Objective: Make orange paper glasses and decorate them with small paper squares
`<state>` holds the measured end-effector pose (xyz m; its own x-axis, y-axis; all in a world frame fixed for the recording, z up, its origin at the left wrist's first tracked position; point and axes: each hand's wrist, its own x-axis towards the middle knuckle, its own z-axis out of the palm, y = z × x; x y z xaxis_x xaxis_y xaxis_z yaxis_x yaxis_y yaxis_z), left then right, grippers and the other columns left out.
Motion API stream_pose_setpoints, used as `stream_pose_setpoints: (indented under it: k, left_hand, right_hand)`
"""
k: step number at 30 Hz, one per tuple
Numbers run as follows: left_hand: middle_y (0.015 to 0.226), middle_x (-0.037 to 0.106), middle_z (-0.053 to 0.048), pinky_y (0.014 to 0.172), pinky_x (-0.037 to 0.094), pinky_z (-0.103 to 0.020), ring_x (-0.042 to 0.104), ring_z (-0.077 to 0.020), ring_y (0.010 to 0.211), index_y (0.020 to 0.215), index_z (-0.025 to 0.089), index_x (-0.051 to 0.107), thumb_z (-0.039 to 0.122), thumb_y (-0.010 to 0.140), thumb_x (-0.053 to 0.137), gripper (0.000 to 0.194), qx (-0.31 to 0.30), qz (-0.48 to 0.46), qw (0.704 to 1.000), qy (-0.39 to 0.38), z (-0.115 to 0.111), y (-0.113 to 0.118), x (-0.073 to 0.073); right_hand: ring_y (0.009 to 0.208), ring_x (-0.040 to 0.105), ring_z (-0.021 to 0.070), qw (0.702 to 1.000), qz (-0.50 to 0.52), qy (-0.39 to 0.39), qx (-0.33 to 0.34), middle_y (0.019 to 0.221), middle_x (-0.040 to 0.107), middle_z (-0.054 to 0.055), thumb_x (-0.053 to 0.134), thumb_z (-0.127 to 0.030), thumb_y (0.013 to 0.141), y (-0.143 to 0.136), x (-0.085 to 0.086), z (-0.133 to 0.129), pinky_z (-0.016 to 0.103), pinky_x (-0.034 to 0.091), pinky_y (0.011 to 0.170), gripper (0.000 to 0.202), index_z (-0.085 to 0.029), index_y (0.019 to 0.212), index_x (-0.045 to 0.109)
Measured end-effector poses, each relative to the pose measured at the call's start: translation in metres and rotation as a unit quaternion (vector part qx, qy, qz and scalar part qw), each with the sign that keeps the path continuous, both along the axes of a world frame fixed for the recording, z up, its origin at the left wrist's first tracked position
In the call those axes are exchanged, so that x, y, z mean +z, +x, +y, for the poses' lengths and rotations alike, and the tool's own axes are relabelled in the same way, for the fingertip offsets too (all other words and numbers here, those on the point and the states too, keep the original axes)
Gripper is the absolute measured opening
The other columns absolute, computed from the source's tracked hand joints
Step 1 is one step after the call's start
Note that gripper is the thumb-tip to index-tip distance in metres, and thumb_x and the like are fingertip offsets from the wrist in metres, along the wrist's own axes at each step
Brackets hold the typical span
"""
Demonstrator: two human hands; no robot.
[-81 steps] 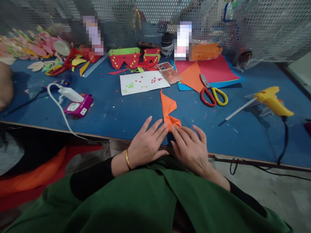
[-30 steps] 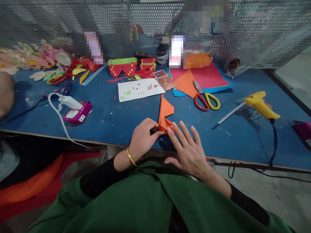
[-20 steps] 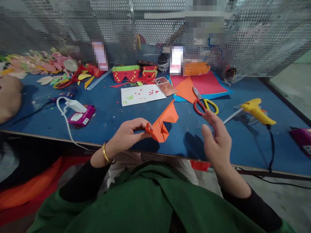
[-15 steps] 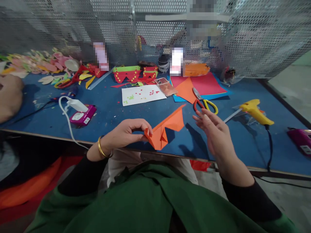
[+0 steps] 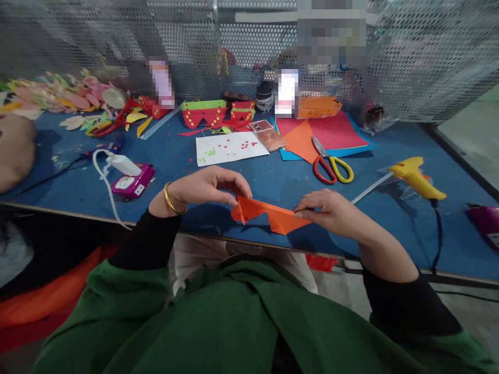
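An orange folded paper cutout (image 5: 286,222) with notched lower edges is stretched between both hands just above the table's front edge. My left hand (image 5: 208,186), with a gold bangle at its wrist, is closed on the left end, thumb and fingers gripping the fold. At the other end, my right hand (image 5: 331,209) pinches the tip of the paper between thumb and fingers. Beyond the right hand lie scissors (image 5: 326,155) with one red and one yellow handle. An orange paper sheet (image 5: 300,139) lies partly under their blades.
Red paper (image 5: 331,132) lies over blue sheets at the back. A white sheet (image 5: 230,150) holds small red and green bits. Red-and-green paper masks (image 5: 205,115) stand behind. A yellow glue gun (image 5: 411,171) rests right, a purple power socket (image 5: 134,182) left. Another person's hand (image 5: 15,150) is far left.
My right hand has come down and left and now pinches the paper cutout's right end. The paper has swung from slanting upward to sloping slightly downward. My left hand has risen slightly.
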<state>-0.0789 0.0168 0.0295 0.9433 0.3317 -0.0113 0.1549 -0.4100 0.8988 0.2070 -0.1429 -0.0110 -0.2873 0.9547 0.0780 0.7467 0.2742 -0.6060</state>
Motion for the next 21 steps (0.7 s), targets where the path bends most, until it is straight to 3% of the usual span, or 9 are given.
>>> stream_pose_setpoints:
  k: [3,5,7,9,12,14,18,21]
  left_hand:
    - [0.107,0.077,-0.009,0.088,0.058,-0.037,0.072,-0.0216,0.098,0.104,0.020,0.074,0.029,0.079,0.076,0.027,0.208,-0.066,0.975,0.038,0.005,0.005,-0.012]
    - [0.102,0.077,-0.009,0.087,0.057,-0.034,0.072,-0.0186,0.092,0.098,0.016,0.073,0.021,0.082,0.071,0.017,0.385,-0.118,0.909,0.109,-0.004,0.009,-0.021]
    - [0.096,0.076,-0.007,0.081,0.056,-0.032,0.070,-0.0169,0.086,0.095,0.016,0.072,0.019,0.086,0.068,0.010,0.489,-0.146,0.834,0.209,-0.024,0.014,-0.029]
    - [0.092,0.075,-0.005,0.081,0.055,-0.030,0.069,-0.0157,0.085,0.091,0.017,0.070,0.019,0.091,0.066,0.005,0.459,-0.160,0.819,0.306,-0.051,0.018,-0.035]
    - [0.102,0.075,-0.006,0.088,0.054,-0.033,0.068,-0.0185,0.097,0.097,0.019,0.069,0.020,0.092,0.067,0.006,0.262,-0.166,0.860,0.404,-0.088,0.026,-0.046]
    - [0.110,0.075,-0.008,0.091,0.053,-0.036,0.067,-0.0225,0.104,0.108,0.017,0.068,0.025,0.093,0.068,0.018,0.188,-0.128,0.853,0.469,-0.100,0.031,-0.052]
    - [0.109,0.076,-0.006,0.086,0.050,-0.035,0.068,-0.0221,0.101,0.108,0.017,0.068,0.022,0.098,0.058,0.014,0.161,-0.084,0.801,0.570,-0.101,0.039,-0.062]
    - [0.103,0.078,-0.003,0.081,0.048,-0.033,0.069,-0.0184,0.094,0.101,0.019,0.069,0.014,0.099,0.053,0.017,0.163,-0.096,0.767,0.613,-0.097,0.041,-0.065]
  right_hand:
    - [0.064,0.057,0.0138,0.988,0.083,-0.102,-0.079,0.071,0.067,0.000,0.061,-0.049,0.089,-0.002,-0.001,-0.005,0.026,0.042,0.060,0.033,-0.020,0.080,0.073]
    - [0.058,0.051,0.0117,0.968,0.148,-0.143,-0.143,0.064,0.061,-0.001,0.064,-0.055,0.084,-0.007,-0.003,-0.008,0.025,0.039,0.054,0.038,-0.018,0.076,0.072]
    - [0.050,0.043,0.0092,0.937,0.225,-0.166,-0.210,0.056,0.054,-0.002,0.069,-0.060,0.077,-0.014,-0.007,-0.009,0.023,0.033,0.047,0.043,-0.017,0.073,0.071]
    - [0.044,0.036,0.0073,0.900,0.298,-0.177,-0.265,0.050,0.048,-0.005,0.075,-0.062,0.069,-0.023,-0.011,-0.009,0.022,0.029,0.042,0.045,-0.017,0.071,0.069]
    - [0.040,0.038,0.0066,0.861,0.366,-0.182,-0.302,0.048,0.050,-0.005,0.080,-0.060,0.063,-0.038,-0.015,-0.008,0.021,0.029,0.040,0.045,-0.017,0.070,0.068]
    - [0.039,0.040,0.0066,0.848,0.390,-0.177,-0.312,0.048,0.050,-0.005,0.080,-0.059,0.062,-0.047,-0.016,-0.008,0.021,0.031,0.039,0.044,-0.018,0.068,0.067]
    - [0.038,0.039,0.0067,0.835,0.413,-0.163,-0.324,0.045,0.049,-0.005,0.080,-0.055,0.064,-0.059,-0.017,-0.010,0.021,0.033,0.037,0.040,-0.018,0.064,0.064]
    - [0.040,0.045,0.0086,0.854,0.385,-0.146,-0.318,0.046,0.052,-0.004,0.075,-0.054,0.073,-0.061,-0.019,-0.015,0.022,0.039,0.042,0.038,-0.018,0.066,0.065]
